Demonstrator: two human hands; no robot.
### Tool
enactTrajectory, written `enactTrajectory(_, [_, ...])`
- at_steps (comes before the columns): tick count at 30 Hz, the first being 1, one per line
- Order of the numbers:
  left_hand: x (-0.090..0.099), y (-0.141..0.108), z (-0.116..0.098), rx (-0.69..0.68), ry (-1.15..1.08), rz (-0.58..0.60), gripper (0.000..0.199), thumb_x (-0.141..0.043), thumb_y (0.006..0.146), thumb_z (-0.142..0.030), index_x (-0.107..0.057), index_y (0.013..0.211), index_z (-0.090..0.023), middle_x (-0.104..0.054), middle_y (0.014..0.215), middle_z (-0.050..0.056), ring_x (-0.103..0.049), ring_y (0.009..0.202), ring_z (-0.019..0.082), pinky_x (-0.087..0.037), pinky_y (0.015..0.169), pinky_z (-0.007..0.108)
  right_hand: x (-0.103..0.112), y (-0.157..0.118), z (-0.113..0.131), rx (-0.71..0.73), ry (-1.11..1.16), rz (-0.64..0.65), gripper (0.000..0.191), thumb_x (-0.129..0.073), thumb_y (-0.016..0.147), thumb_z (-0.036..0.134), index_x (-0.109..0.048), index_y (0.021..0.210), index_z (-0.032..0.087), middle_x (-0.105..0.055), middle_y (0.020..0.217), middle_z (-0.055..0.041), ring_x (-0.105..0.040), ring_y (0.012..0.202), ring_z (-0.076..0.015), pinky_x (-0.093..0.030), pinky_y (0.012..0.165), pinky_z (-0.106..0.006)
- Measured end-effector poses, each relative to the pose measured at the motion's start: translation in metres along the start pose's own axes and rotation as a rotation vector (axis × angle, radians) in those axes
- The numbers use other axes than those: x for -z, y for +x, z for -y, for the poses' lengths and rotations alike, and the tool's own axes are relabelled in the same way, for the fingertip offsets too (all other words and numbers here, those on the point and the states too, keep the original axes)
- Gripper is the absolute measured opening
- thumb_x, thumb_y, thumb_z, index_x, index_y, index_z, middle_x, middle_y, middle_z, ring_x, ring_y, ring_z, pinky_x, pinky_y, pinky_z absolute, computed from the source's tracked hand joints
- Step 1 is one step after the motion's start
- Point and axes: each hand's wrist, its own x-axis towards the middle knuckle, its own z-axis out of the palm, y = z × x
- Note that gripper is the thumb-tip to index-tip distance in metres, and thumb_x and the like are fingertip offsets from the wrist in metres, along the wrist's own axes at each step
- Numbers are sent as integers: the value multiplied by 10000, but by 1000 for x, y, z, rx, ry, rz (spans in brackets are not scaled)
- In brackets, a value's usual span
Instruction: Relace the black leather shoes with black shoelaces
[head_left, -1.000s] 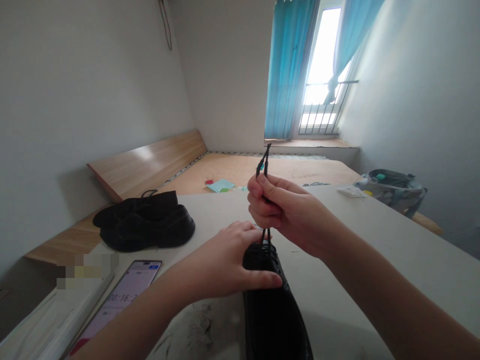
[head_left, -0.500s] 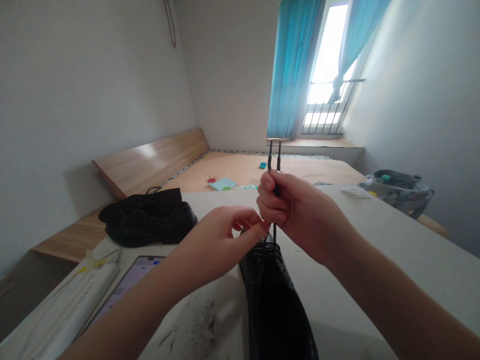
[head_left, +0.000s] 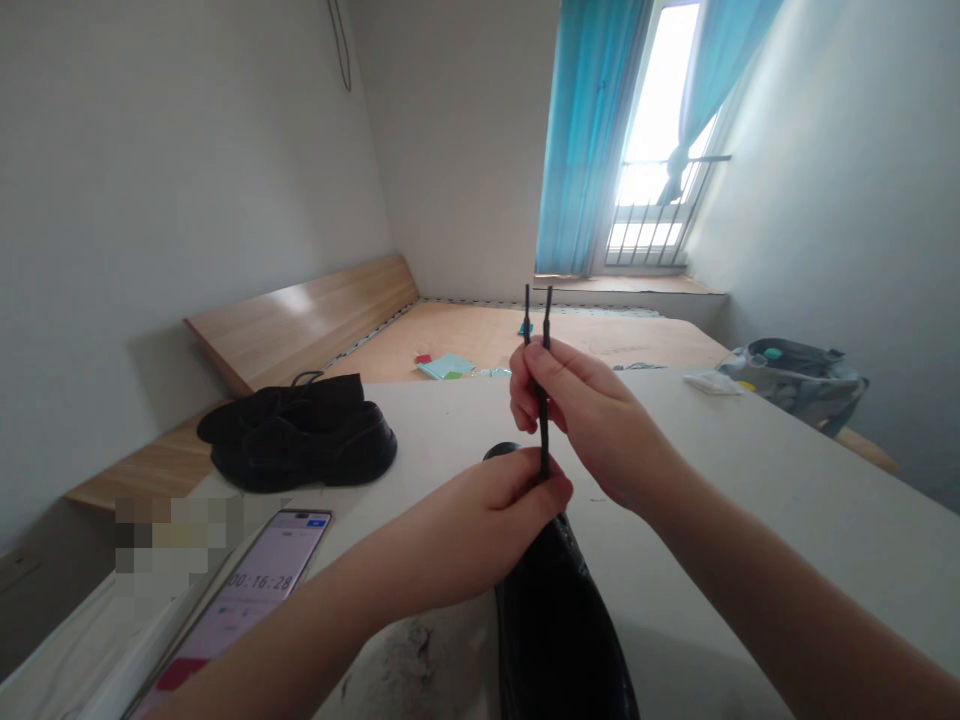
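Observation:
A shiny black shoe (head_left: 559, 625) stands on the white table, its toe toward me. Above it, my right hand (head_left: 577, 395) pinches the black shoelace (head_left: 544, 425), and the two lace tips stick up past the fingers. Lower on the same lace, close over the shoe's tongue, my left hand (head_left: 510, 515) is closed with thumb and fingers pinching it. That hand hides the eyelets and most of the lacing.
Another pair of black shoes (head_left: 300, 440) lies at the table's left. A phone (head_left: 262, 580) showing a timer is by my left forearm. Behind the white table (head_left: 697, 520) is a bed board (head_left: 480, 335) with small papers; a bag (head_left: 802, 385) sits at the right.
My left hand has moved right and down, from beside the lace to gripping it just above the shoe. My right hand keeps the lace ends, shifted slightly left.

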Motion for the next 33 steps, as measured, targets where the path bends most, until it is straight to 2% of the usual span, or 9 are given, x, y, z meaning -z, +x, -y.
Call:
enactTrajectory(3, [-8,6,1,54,-127,-83,417,-453,886,-519,-476,626,-194,-444,602,-32,-422,609,147,-329,607,290,4,5,-5,-1,-212,-7,292,-446,956,266,-517,685,183,-462,563,35,-437,531,-99,-353,499,-212])
enactTrajectory(6, [-8,13,0,50,-251,-117,477,-425,883,-535,-417,546,-198,-392,530,-39,-390,556,134,-317,589,283,15,12,-6,-87,-233,-20,295,-455,951,254,-550,687,166,-444,541,42,-405,483,-78,-320,467,-205])
enactTrajectory(9, [-4,18,1,54,-362,-98,473,-419,869,-560,-557,630,-176,-394,495,-43,-435,544,138,-356,601,274,30,19,-5,-149,-208,-55,274,-478,933,221,-583,691,148,-453,493,45,-418,458,-71,-339,480,-203])
enactTrajectory(12, [0,22,7,86,-465,-100,469,-439,864,-545,-661,827,-133,-421,462,-46,-473,516,137,-363,583,260,44,22,-3,-198,-234,-22,221,-519,909,235,-635,750,133,-563,537,8,-507,504,-89,-391,529,-220])
enactTrajectory(19, [4,30,24,179,-667,-204,377,-342,924,-394,-626,976,-152,-568,522,-3,-560,490,117,-314,469,196,66,18,13,-215,-398,132,205,-590,860,303,-705,806,142,-716,730,-63,-643,664,-149,-433,595,-260])
enactTrajectory(21, [4,30,24,192,-713,-218,320,-371,915,-366,-611,934,-155,-577,546,-1,-557,478,109,-319,456,188,69,15,18,-183,-419,246,213,-623,845,349,-711,827,155,-729,764,-62,-651,694,-155,-433,590,-257])
enactTrajectory(26, [5,29,20,184,-850,-153,260,-405,919,-362,-575,872,-172,-538,610,-18,-529,495,90,-365,475,180,56,3,19,-287,-439,811,192,-614,842,266,-723,943,145,-739,885,-65,-671,784,-172,-495,676,-278])
enactTrajectory(30, [11,24,14,150,-895,-43,358,-409,926,-462,-536,756,-174,-489,599,-25,-498,509,87,-355,490,181,47,2,11,-299,-666,901,261,-554,832,153,-735,1020,160,-734,894,-47,-670,767,-164,-495,678,-261])
enactTrajectory(33, [16,19,11,98,-856,16,393,-450,913,-501,-552,720,-175,-515,599,-15,-500,541,98,-340,505,190,52,4,8,-312,-678,971,333,-491,860,136,-704,1115,155,-722,897,-46,-655,689,-133,-490,669,-255])
